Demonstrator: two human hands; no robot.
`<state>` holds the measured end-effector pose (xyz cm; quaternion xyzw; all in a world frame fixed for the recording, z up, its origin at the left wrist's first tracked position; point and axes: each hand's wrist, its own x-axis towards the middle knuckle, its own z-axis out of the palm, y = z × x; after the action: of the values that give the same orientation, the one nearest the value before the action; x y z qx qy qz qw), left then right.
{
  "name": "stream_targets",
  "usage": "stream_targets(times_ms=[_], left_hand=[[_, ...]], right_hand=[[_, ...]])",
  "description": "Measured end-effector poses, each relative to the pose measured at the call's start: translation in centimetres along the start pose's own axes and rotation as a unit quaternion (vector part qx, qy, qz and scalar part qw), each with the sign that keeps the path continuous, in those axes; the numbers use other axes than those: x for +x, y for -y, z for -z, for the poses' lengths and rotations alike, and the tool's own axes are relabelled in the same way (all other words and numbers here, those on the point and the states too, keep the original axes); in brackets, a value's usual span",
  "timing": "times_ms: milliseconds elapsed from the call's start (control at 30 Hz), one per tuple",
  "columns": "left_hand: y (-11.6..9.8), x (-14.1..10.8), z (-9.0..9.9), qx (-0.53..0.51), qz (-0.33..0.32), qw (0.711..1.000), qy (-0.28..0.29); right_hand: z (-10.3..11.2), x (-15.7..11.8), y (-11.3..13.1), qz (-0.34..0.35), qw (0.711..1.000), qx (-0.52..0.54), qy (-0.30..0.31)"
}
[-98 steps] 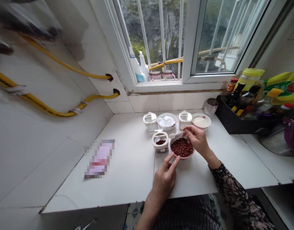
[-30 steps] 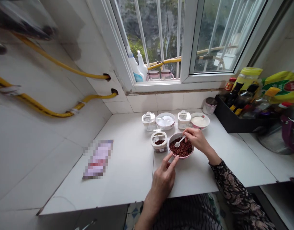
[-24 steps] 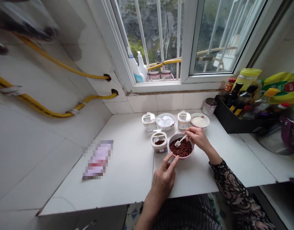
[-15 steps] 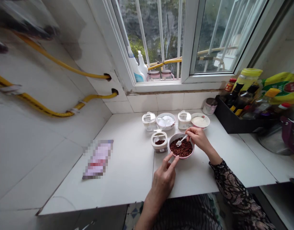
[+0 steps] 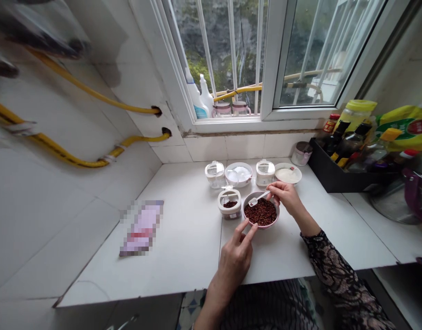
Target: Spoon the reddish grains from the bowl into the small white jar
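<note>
Between thumb and fingers, my right hand [image 5: 283, 195] pinches the handle of a small white spoon [image 5: 254, 201]. The spoon's scoop hangs over the left rear part of a bowl [image 5: 261, 227] of dark red-brown Sichuan peppercorns [image 5: 261, 213], with a few dark bits on it. My left hand [image 5: 236, 252] has its index and middle fingers stretched out, their tips against the bowl's near rim. Just left of the bowl stands a clear seasoning jar [image 5: 229, 213], its lid raised, partly filled with the same peppercorns.
Behind are a jar [image 5: 215, 176], a bowl of white powder [image 5: 238, 174], another jar [image 5: 265, 173] and a bowl of pale grains [image 5: 288, 174]. A black bin of bottles [image 5: 335, 178] and a pot [image 5: 393, 201] stand right. A blurred packet [image 5: 142, 228] lies left.
My right hand has lifted the spoon slightly from among the peppercorns and shifted its scoop up and left, toward the jar. My left hand stays at the bowl's rim.
</note>
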<state>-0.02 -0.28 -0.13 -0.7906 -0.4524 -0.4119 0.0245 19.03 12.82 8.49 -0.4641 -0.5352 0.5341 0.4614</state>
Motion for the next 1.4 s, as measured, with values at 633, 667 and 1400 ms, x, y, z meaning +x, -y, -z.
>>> stream_targets(times_ms=[633,667,1400], left_hand=[[0.0,0.0,0.0,0.005,-0.008,1.000,-0.004],[0.0,0.0,0.0,0.003,-0.007,1.000,-0.004],[0.0,0.0,0.0,0.004,-0.007,1.000,-0.003]], right_hand=[[-2.3,-2.0,-0.3,0.249,0.961,-0.114,-0.025],[-1.7,-1.7,-0.3,0.224,0.968,-0.108,-0.024],[-0.9,-0.8,-0.8,0.118,0.976,-0.179,0.027]])
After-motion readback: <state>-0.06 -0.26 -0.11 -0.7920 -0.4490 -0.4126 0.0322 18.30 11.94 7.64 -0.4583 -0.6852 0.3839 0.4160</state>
